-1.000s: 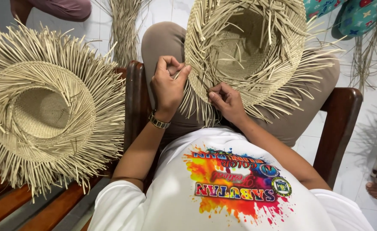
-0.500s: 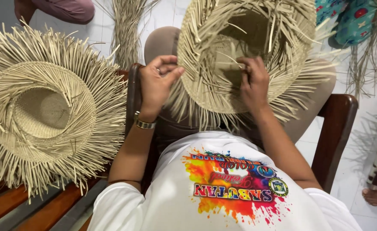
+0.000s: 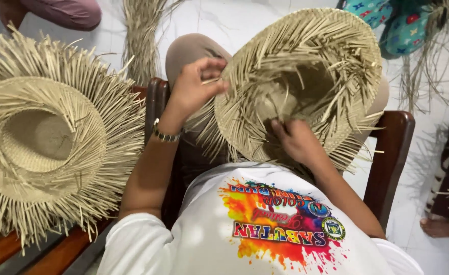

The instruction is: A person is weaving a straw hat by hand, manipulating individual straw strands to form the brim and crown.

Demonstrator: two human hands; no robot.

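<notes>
Nearest the camera is the person's white shirt (image 3: 265, 239) with a splash of colours on the chest. From it the left forearm runs up and away, bent at the elbow, a metal wristband (image 3: 164, 135) on the wrist. The left hand (image 3: 196, 89) is curled at the near-left edge of an unfinished straw hat (image 3: 301, 76); its grip is closed, fingers and thumb pinching loose straw strands at the brim. The right arm reaches up from the lower right, and the right hand (image 3: 296, 140) lies against the hat's near underside, fingers tucked in among the strands; whether that grip is closed on a strand cannot be told, since the straw hides the fingertips.

The hat rests on the person's lap, tilted so its hollow crown faces the camera, with uncut straw ends bristling all round the brim. The person sits on a dark wooden chair (image 3: 392, 153), its arms showing on both sides.

To the left, on a slatted wooden bench (image 3: 41, 252), lies a second straw hat (image 3: 46, 137), crown opening up, brim fringed with loose ends.

Farther off, a bundle of straw (image 3: 143, 35) lies on the pale tiled floor (image 3: 265, 18).
</notes>
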